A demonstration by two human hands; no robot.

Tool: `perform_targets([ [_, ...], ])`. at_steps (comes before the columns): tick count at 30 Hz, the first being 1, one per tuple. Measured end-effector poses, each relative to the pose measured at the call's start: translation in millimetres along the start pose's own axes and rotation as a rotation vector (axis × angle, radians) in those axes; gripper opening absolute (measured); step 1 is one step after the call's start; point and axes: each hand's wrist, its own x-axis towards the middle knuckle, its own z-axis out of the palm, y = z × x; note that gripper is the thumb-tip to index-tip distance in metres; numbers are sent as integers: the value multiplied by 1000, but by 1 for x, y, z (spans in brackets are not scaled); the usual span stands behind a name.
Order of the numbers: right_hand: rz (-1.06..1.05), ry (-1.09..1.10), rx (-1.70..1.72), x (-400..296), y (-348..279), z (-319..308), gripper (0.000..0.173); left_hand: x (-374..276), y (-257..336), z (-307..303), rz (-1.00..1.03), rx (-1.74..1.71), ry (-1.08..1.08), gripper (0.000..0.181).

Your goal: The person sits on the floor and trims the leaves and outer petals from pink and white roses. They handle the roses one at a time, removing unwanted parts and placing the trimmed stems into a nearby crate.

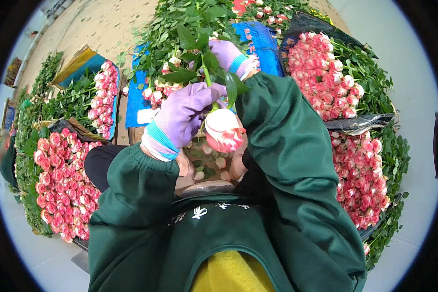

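My left hand (188, 113), in a purple knit glove with a blue-striped cuff, pinches the green stem of a single rose (223, 129) just below its bloom. White petals with pink edges make up this bloom, which points down toward my lap. Farther up the leafy stem (207, 75) is my right hand (224, 54), gloved the same way. Leaves cover most of its fingers, so its grip cannot be made out. Behind both hands, more pink-and-white roses (168, 87) lie on blue sheeting (133, 98).
Bundles of pink roses (67, 182) stand at my left, with more wrapped bundles (321, 76) at my right. A blue wrapper (259, 45) bearing writing lies ahead. Loose petals (221, 162) are scattered between my feet. Another person (9, 160) is at the far left.
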Motion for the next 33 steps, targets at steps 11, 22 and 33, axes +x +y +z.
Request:
perform_targets([
  [11,510,284,1136,-63,-45,-31,38,-11,-15,-34,128,49,-2,28],
  [22,44,346,877,-111,-107,-63,18,-13,4,-37,-141,-414,19,28],
  [33,-325,142,630,-82,-123,-56,17,-17,-8,-53,-17,-403,-99,28],
])
